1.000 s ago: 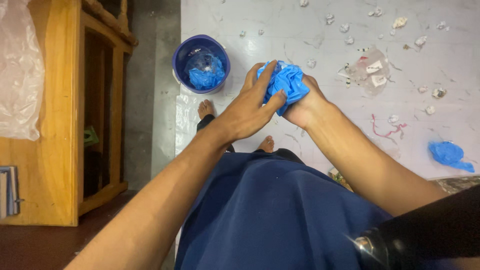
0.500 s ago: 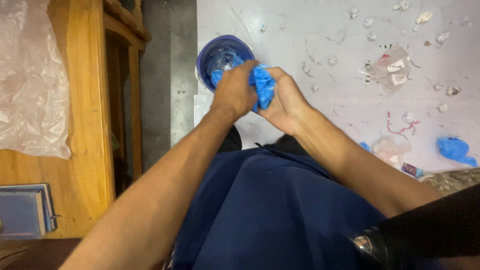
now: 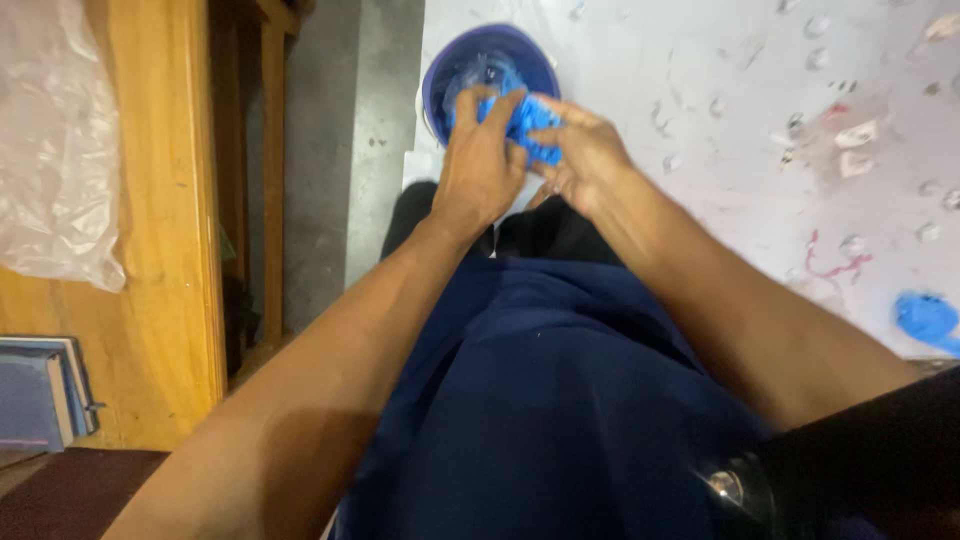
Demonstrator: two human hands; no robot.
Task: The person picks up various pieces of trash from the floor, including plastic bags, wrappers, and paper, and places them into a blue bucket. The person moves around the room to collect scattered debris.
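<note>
Both my hands press a crumpled blue plastic wad [image 3: 527, 120] between them, right over the mouth of a blue-violet bucket [image 3: 447, 68] on the white floor. My left hand [image 3: 478, 172] wraps the wad from the left, fingers pointing up into the bucket. My right hand [image 3: 585, 152] closes on it from the right. Inside the bucket some blue and clear plastic shows behind the fingers. My dark blue shirt fills the lower middle of the view.
A wooden cabinet [image 3: 165, 200] stands at the left with a clear plastic bag [image 3: 55, 140] draped on it and books [image 3: 40, 390] beside. Crumpled paper bits, a clear wrapper [image 3: 850, 140] and red string [image 3: 825, 262] litter the floor. Another blue wad [image 3: 928, 320] lies far right.
My hands carried the blue wad leftward and away from me, from beside the bucket to over its opening. The view tilted and blurred as I leaned forward.
</note>
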